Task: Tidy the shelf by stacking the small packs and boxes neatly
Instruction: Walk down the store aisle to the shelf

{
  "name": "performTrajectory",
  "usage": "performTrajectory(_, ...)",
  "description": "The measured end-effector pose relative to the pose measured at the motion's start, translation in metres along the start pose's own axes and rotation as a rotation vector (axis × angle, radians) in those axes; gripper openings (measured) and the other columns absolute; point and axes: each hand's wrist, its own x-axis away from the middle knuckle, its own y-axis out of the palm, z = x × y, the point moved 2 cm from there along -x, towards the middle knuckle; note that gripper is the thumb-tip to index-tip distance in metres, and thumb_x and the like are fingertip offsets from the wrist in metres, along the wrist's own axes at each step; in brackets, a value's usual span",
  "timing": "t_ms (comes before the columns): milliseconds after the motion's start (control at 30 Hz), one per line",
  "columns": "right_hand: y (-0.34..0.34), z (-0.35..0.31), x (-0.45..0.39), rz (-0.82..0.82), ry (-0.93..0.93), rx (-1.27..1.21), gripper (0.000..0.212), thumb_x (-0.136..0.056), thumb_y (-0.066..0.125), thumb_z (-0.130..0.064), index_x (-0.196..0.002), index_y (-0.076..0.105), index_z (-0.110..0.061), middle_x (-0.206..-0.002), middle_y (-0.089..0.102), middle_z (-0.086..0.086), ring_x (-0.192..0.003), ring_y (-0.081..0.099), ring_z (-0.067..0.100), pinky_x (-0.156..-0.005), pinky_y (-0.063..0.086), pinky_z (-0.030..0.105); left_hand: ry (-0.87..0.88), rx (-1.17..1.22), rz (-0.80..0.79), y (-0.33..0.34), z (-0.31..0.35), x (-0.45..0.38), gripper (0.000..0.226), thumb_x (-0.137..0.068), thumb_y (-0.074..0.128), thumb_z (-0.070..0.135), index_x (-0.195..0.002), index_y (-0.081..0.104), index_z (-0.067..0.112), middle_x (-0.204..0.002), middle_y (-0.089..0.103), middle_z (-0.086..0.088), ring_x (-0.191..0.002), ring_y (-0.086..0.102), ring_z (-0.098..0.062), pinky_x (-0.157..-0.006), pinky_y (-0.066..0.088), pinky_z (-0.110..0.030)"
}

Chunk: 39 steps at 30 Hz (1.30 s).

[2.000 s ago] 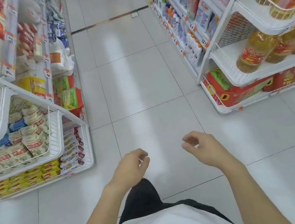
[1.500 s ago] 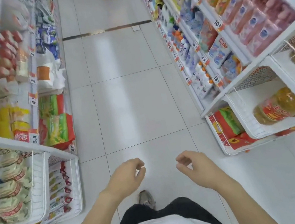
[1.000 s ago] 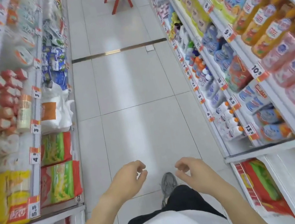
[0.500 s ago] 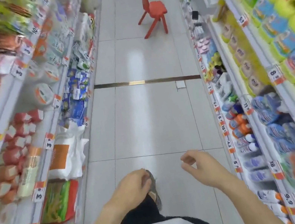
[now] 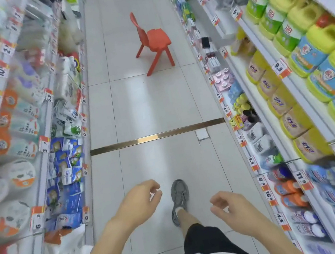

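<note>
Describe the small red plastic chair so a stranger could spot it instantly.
Look down the white tiled aisle floor between the two stocked shelves. Beyond the brass floor strip stands the small red plastic chair, the only furniture there.

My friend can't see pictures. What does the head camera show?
A person walks down a shop aisle, left hand and right hand loosely curled and empty. Packed shelves line both sides, and a small red chair stands ahead.

Floor tiles – glossy; chair – smooth red plastic
</note>
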Motion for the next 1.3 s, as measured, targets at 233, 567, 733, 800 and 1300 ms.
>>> performTrajectory(233,-0.121,-0.093,-0.208,-0.071,-0.097,0.081,0.022,-0.095,0.055,-0.042,-0.113,0.062,-0.031,-0.104,0.064,-0.019,-0.097,0.06,-0.004,-0.087,0.048,0.015,-0.089,0.018,-0.005,-0.096,-0.002,-0.16,0.028,-0.095,0.046,0.043,-0.115,0.06,0.029,-0.101,0.06,0.02,-0.089,0.058,-0.001,-0.075,0.043,-0.014)
performTrajectory(567,-0.267,-0.225,-0.489,-0.022,-0.142,0.088,0.024,-0.094,0.059,-0.037,-0.114,0.065,-0.025,-0.107,0.065,-0.013,-0.099,0.062,0.0,-0.091,0.05,0.023,-0.093,0.092,0.017,-0.248,-0.026,-0.419,0.02,-0.088,0.043,0.05,-0.095,0.058,0.038,-0.089,0.06,0.025,-0.083,0.058,0.0,-0.076,0.051,-0.025)
performTrajectory(733,-0.324,-0.27,-0.596,-0.011,-0.079,0.05,0.025,-0.095,0.056,-0.041,-0.116,0.062,-0.029,-0.107,0.065,-0.016,-0.101,0.06,-0.002,-0.092,0.049,0.021,-0.019,0.018,-0.017,-0.333,-0.023,-0.565,0.021,-0.096,0.046,0.037,-0.106,0.061,0.026,-0.096,0.065,0.016,-0.083,0.058,-0.002,-0.071,0.043,-0.016)
performTrajectory(800,-0.346,-0.285,-0.629,-0.007,-0.072,0.033,0.024,-0.095,0.055,-0.043,-0.115,0.062,-0.032,-0.106,0.064,-0.018,-0.1,0.06,-0.004,-0.092,0.049,0.019,0.022,-0.015,-0.03,-0.366,-0.014,-0.617,0.026,-0.096,0.045,0.039,-0.112,0.061,0.025,-0.106,0.066,0.013,-0.088,0.056,-0.003,-0.075,0.042,-0.018)
performTrajectory(1300,-0.591,-0.305,-0.943,0.061,0.028,-0.104,0.029,-0.092,0.057,-0.042,-0.117,0.064,-0.027,-0.108,0.066,-0.014,-0.1,0.061,0.001,-0.094,0.051,0.027,0.099,-0.133,-0.16,-0.51,0.082,-1.012,0.028,-0.095,0.045,0.041,-0.115,0.06,0.027,-0.104,0.063,0.017,-0.088,0.055,-0.002,-0.079,0.045,-0.02)
